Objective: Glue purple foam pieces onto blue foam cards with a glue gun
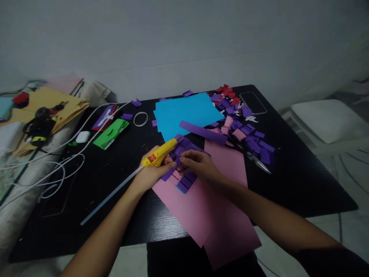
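A yellow glue gun (164, 150) is clasped in the curled left hand (152, 172), its long axis aimed away and rightward. Over pink paper (226, 213), a purple-covered piece (182, 144) is pinched by the right hand's (200, 164) closed fingertips.

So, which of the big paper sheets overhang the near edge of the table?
The pink sheets, beneath the purple piece: their near corners pass the near edge of the table, while the blue sheets lie farther back.

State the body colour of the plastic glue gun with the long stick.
The plastic glue gun is yellow, best seen in the head view.
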{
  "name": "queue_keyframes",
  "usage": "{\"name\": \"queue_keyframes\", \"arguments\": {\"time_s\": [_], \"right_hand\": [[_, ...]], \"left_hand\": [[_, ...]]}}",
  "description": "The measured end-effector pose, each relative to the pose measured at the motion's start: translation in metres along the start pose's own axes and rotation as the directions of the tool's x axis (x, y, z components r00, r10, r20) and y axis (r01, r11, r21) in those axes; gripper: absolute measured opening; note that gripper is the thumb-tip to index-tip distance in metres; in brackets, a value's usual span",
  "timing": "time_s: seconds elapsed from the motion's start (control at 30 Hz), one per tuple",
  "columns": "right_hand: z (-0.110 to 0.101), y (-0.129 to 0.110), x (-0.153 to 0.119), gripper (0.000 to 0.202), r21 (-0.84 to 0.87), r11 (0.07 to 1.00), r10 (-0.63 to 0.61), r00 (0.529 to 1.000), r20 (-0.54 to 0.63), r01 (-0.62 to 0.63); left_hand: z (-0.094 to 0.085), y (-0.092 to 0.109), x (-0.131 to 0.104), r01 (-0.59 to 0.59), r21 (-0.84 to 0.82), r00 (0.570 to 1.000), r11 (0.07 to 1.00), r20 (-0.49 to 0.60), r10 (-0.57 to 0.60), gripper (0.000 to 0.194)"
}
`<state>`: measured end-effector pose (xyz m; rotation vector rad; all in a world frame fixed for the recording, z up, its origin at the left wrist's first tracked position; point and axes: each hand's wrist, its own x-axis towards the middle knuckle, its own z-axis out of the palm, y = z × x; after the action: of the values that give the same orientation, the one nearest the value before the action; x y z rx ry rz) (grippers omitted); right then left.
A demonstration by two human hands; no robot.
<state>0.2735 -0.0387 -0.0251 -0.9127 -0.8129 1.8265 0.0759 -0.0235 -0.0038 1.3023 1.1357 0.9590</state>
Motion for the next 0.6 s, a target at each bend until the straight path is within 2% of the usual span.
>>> {"name": "queue_keyframes", "arguments": {"time_s": [0.1, 0.2, 0.33, 0.4, 0.6], "right_hand": [[-0.001, 0.002, 0.001, 0.044, 0.042, 0.998, 0.040, 0.999, 0.012, -0.040], [-0.002, 0.001, 0.002, 0.048, 0.071, 0.996, 0.051, 0.998, -0.025, -0.049], [-0.006, -0.005, 0.003, 0.042, 0.031, 0.999, 0.020, 0.993, -0.115, -0.016], [-0.008, -0.010, 0.003, 0.037, 0.014, 1.000, 0.017, 0.991, -0.134, -0.015], [-0.012, -0.016, 0.002, 0.028, 0.008, 0.999, 0.032, 0.997, -0.075, -0.031]], "left_hand": [[0.000, -0.001, 0.000, -0.009, 0.009, 1.000, 1.000, -0.002, 0.009, 0.031], [-0.004, -0.001, 0.001, -0.017, 0.050, 1.000, 0.999, -0.005, 0.018, 0.033], [-0.017, 0.002, 0.002, -0.044, 0.027, 0.993, 0.999, 0.106, 0.041, 0.044], [-0.024, 0.004, 0.003, -0.058, 0.009, 0.990, 0.998, 0.128, 0.057, 0.052], [-0.034, 0.007, 0.006, -0.021, 0.038, 0.994, 0.999, 0.106, 0.016, 0.059]]}}
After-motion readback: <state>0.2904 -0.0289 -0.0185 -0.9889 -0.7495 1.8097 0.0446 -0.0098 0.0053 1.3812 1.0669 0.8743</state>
